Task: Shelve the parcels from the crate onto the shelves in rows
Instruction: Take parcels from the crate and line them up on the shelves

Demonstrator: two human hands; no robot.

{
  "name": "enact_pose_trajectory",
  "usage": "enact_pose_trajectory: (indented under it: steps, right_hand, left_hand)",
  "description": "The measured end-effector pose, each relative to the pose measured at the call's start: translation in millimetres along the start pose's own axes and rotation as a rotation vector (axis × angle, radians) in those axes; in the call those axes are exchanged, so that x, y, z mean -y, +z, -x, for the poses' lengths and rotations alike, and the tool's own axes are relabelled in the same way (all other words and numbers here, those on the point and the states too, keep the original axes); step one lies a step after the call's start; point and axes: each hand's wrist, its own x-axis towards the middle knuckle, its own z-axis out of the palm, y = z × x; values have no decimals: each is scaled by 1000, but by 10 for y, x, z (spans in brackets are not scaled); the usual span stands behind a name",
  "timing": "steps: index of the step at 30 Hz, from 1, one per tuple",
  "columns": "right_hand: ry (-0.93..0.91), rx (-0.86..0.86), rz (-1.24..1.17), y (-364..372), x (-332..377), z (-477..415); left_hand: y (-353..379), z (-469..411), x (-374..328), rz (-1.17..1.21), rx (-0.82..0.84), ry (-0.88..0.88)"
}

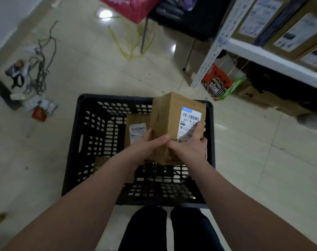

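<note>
The cardboard parcel is at frame centre over the black crate, its long axis running up-frame and its label facing right. The left hand and right hand clasp its lower end. A second parcel lies in the crate.

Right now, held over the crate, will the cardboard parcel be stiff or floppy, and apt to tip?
Probably stiff: the cardboard parcel shows straight edges where the left hand and right hand grip it. Tall and narrow, it may tip if stood on end.
</note>
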Motion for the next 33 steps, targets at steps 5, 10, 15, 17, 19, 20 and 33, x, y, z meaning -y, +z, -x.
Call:
enact_pose_trajectory:
  steps: [5,10,15,17,19,20,33]
  right_hand:
    - [-223,-20,-322,-433,163,351]
    - [-331,48,-656,-978,195,722]
    - [-283,57,-857,-1546,27,862]
    - [-299,108,-888,-1762,-57,916]
    - [-322,179,-894,-1982,-160,980]
    - [-334,237,-887,-2103,-219,1017]
    - [-633,78,-992,-4649,-1115,1774]
  left_hand:
    - [162,424,-427,-24,-18,203]
    - [361,794,-763,28,-26,250]
    - [578,1120,-992,130,43,262]
    - [760,1264,-1069,178,33,273]
    - [976,1393,-1139,187,42,309]
    - [1106,1463,-1182,180,52,329]
    - [3497,2253,-2083,-172,262,701]
